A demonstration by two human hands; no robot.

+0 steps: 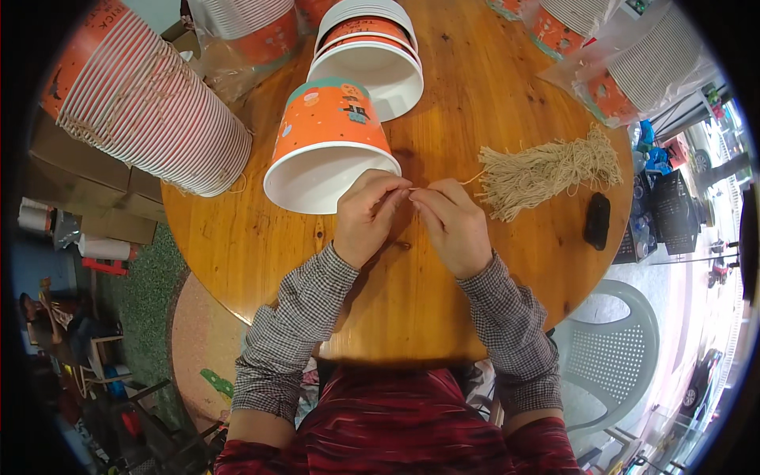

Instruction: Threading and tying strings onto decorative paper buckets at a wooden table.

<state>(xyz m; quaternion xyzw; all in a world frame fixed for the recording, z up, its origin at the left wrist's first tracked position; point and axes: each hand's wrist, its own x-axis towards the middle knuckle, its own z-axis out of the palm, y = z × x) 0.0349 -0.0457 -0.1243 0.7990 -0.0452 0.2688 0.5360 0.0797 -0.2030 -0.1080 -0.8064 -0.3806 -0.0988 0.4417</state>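
My left hand (369,215) and my right hand (454,224) meet over the round wooden table (443,301), both pinching one thin beige string (473,179) between their fingertips. The string leads right to a loose bundle of beige strings (546,170) lying on the table. An orange paper bucket (331,142) with a white inside lies on its side just beyond my left hand, its open mouth facing me and touching my left fingers.
A long stack of nested orange buckets (150,103) lies at the far left. More buckets (368,55) sit at the back, some in clear bags (625,63). A small black object (597,221) lies right of the bundle. A white plastic chair (609,348) stands at the lower right.
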